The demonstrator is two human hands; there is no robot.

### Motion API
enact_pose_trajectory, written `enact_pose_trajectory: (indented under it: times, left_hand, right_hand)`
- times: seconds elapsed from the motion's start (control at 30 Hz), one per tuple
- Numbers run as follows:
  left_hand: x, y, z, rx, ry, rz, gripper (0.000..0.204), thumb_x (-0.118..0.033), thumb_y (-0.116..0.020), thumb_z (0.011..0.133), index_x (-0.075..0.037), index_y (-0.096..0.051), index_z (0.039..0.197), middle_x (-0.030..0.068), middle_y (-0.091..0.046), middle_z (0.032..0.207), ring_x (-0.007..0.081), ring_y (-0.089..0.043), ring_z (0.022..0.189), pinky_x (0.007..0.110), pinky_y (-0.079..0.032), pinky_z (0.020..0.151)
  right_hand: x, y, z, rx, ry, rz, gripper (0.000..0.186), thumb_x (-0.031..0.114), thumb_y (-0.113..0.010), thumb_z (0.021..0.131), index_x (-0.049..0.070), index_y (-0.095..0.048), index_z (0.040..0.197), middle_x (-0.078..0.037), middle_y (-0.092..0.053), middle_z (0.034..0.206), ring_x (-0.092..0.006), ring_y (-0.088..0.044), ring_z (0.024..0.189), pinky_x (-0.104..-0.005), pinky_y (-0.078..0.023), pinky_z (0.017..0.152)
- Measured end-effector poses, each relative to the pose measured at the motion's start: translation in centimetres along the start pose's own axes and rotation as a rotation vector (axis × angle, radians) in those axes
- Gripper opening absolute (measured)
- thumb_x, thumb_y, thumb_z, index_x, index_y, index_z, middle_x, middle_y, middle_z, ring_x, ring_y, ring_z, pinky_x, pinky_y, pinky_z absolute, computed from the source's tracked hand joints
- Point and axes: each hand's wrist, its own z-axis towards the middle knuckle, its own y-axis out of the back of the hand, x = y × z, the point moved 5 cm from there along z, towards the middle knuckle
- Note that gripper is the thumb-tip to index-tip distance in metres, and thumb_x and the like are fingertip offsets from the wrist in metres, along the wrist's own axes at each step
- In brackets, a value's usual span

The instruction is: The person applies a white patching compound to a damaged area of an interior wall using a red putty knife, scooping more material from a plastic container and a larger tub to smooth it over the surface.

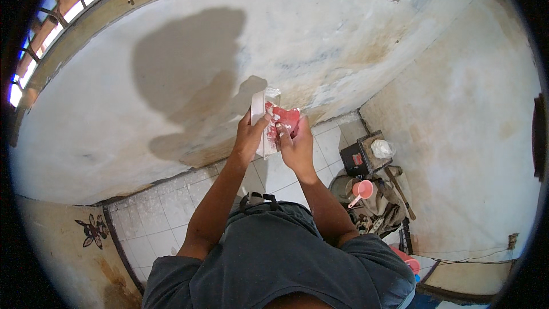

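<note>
Red flat scraper (290, 118), white-smeared, was pinched in the right hand (298, 150), at its twelve o'clock; left hand (249, 138) clasped a white tray (258, 106), touching, at its three o'clock. Both forearms (215, 197) rose from six o'clock, converging. Outward, a patchy white wall (320, 28) ran nine to two; pale floor tiles (154, 216) lay at seven, black box (355, 158) and pink dipper (362, 188) towards four, barred window (63, 14) at ten.
</note>
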Motion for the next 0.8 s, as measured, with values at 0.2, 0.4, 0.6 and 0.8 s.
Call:
enact_pose_trajectory:
  times: [0.2,0.4,0.6,0.8]
  left_hand:
    - [1.0,2.4,-0.6,0.161,0.040,-0.371,0.072,-0.058,-0.050,0.090,-0.003,-0.039,0.136,0.0125,-0.054,0.124,0.0248,-0.057,0.109,0.039,-0.047,0.094]
    - [-1.1,2.4,-2.3,0.362,0.140,-0.760,0.083,-0.071,-0.046,0.083,-0.012,-0.035,0.140,0.0128,-0.049,0.132,0.0297,-0.054,0.117,0.048,-0.045,0.098]
    - [-0.1,6.1,-3.3,0.243,0.162,-0.724,0.084,-0.075,-0.038,0.083,-0.015,-0.035,0.141,0.0099,-0.049,0.134,0.0293,-0.053,0.117,0.051,-0.046,0.097]
    - [0.2,8.6,-3.8,0.021,0.105,-0.536,0.084,-0.076,-0.038,0.083,-0.016,-0.035,0.142,0.0097,-0.048,0.134,0.0298,-0.051,0.119,0.051,-0.047,0.095]
  right_hand:
    - [-2.4,-0.8,0.8,-0.007,-0.293,0.716,0.027,0.007,-0.057,0.091,0.003,-0.049,0.116,-0.006,-0.060,0.104,-0.0141,-0.061,0.089,-0.0268,-0.050,0.075]
    - [-1.7,-1.3,-0.8,0.019,-0.663,0.968,0.017,0.008,-0.060,0.088,0.007,-0.057,0.104,-0.002,-0.064,0.091,-0.0124,-0.062,0.073,-0.0246,-0.051,0.056]
    - [-4.2,-0.5,2.8,-0.093,-0.570,1.346,0.014,0.006,-0.060,0.085,0.007,-0.060,0.099,-0.003,-0.064,0.087,-0.0129,-0.059,0.069,-0.0224,-0.049,0.054]
    - [-2.1,3.6,11.8,-0.262,-0.199,1.180,0.022,-0.001,-0.063,0.084,0.008,-0.058,0.104,-0.002,-0.062,0.097,-0.0123,-0.060,0.082,-0.0272,-0.054,0.070]
